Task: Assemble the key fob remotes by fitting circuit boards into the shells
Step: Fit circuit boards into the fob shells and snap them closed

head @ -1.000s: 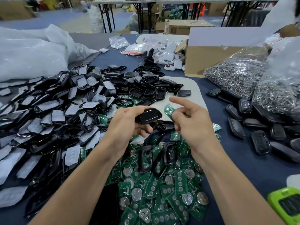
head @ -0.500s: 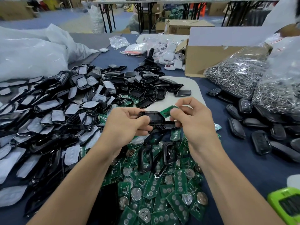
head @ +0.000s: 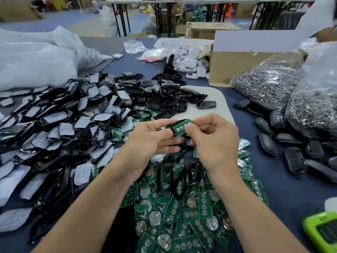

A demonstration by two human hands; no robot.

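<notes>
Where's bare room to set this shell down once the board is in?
Bare blue cloth lies between the green circuit-board pile and the closed black fobs on the right. The pale mat's far right corner is also free. The left is crowded with black shell halves; boards fill the near middle.

No text, label or number can be read anywhere. The far cardboard box (head: 206,31) carries a dark printed mark on its side, too blurred to make out. Any print on the green circuit boards (head: 204,205) is too small to tell.
</notes>
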